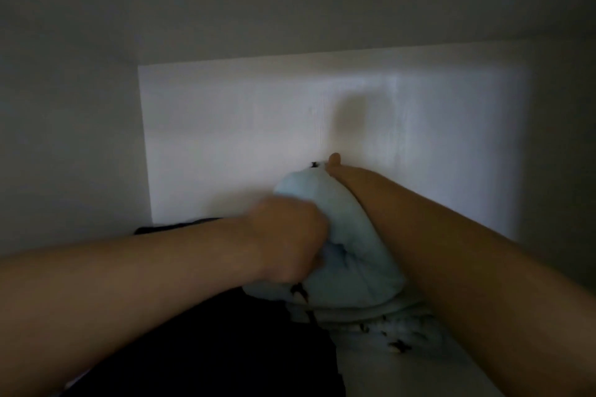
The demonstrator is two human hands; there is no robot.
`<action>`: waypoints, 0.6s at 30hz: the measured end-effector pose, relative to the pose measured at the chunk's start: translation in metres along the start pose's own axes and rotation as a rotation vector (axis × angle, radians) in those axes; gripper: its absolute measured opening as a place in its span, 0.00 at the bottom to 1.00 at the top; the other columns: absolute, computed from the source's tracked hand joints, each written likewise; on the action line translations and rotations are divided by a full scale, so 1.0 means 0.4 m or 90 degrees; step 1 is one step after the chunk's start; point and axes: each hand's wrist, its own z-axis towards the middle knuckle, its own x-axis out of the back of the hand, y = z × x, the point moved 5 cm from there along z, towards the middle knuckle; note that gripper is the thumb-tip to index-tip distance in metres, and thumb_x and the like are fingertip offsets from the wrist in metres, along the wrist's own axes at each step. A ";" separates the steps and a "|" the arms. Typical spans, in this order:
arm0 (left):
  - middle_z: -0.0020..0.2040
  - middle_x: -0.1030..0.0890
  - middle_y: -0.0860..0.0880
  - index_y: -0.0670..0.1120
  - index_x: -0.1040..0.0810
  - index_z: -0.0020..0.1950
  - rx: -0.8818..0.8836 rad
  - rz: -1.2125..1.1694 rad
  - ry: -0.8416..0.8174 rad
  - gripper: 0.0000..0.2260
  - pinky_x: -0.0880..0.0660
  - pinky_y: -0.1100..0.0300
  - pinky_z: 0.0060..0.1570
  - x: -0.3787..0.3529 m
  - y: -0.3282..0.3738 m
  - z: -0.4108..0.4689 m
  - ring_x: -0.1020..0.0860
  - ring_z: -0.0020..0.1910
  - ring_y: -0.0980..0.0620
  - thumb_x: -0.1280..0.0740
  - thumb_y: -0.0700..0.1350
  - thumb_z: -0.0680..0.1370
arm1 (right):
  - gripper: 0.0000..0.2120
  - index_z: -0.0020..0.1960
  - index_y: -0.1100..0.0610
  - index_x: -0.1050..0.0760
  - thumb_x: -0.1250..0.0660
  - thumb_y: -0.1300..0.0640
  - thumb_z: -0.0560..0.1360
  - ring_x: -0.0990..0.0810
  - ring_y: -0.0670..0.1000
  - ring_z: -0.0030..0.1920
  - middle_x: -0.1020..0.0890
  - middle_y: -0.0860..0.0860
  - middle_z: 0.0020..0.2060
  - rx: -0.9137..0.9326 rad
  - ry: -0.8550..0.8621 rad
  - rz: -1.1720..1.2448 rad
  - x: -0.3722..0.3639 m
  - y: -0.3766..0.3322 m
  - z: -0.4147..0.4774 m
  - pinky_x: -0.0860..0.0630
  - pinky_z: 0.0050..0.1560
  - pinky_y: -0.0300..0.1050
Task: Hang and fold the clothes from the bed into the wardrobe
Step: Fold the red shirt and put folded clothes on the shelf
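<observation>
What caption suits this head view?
Left hand grips a light blue garment, right hand reaching behind it, inside the wardrobe beside dark clothes.

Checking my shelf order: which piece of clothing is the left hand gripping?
The light blue bundle, bunched in the left hand. The black garment lies left of it, and the white black-patterned one lies underneath.

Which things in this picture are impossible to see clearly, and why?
Head view only:
1. Right hand: fingers hidden behind the light blue garment; grip unclear.
2. Left hand: blurred, fingertips buried in that garment.
3. Dark clothes: too dim to identify, cut off by the bottom edge.
4. Patterned white cloth: partly under the right arm.
</observation>
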 end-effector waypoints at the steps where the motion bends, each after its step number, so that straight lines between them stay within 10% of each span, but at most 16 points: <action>1: 0.50 0.18 0.46 0.49 0.19 0.50 -0.005 0.005 0.141 0.14 0.29 0.58 0.40 0.038 -0.010 -0.013 0.19 0.49 0.44 0.39 0.56 0.81 | 0.25 0.77 0.68 0.46 0.53 0.53 0.87 0.41 0.60 0.77 0.42 0.65 0.77 -0.016 -0.046 -0.056 0.013 0.001 0.002 0.46 0.76 0.49; 4: 0.54 0.20 0.44 0.46 0.21 0.56 -0.098 -0.008 0.524 0.16 0.25 0.53 0.43 0.104 -0.005 -0.066 0.20 0.52 0.42 0.29 0.55 0.74 | 0.24 0.74 0.64 0.36 0.44 0.50 0.84 0.33 0.60 0.72 0.33 0.62 0.74 0.067 -0.174 -0.250 0.054 -0.023 -0.033 0.37 0.72 0.51; 8: 0.78 0.37 0.42 0.43 0.42 0.81 -0.116 -0.128 0.312 0.49 0.37 0.49 0.74 -0.026 -0.026 -0.040 0.37 0.77 0.44 0.26 0.66 0.69 | 0.31 0.71 0.62 0.28 0.41 0.38 0.81 0.24 0.57 0.63 0.25 0.59 0.68 0.122 -0.208 -0.212 0.129 -0.041 -0.055 0.28 0.61 0.45; 12: 0.82 0.49 0.47 0.51 0.55 0.82 -0.120 -0.130 0.281 0.56 0.43 0.50 0.76 -0.094 -0.084 -0.039 0.45 0.80 0.47 0.28 0.72 0.66 | 0.18 0.59 0.64 0.20 0.32 0.51 0.78 0.22 0.49 0.43 0.19 0.58 0.54 0.145 -0.085 -0.190 0.234 -0.014 -0.039 0.23 0.46 0.45; 18: 0.82 0.55 0.42 0.47 0.65 0.81 -0.073 -0.007 0.269 0.66 0.42 0.47 0.75 -0.120 -0.073 -0.006 0.49 0.80 0.43 0.33 0.79 0.59 | 0.13 0.48 0.62 0.23 0.34 0.50 0.77 0.20 0.56 0.41 0.19 0.59 0.47 -0.009 -0.058 -0.208 0.299 0.063 -0.098 0.21 0.42 0.46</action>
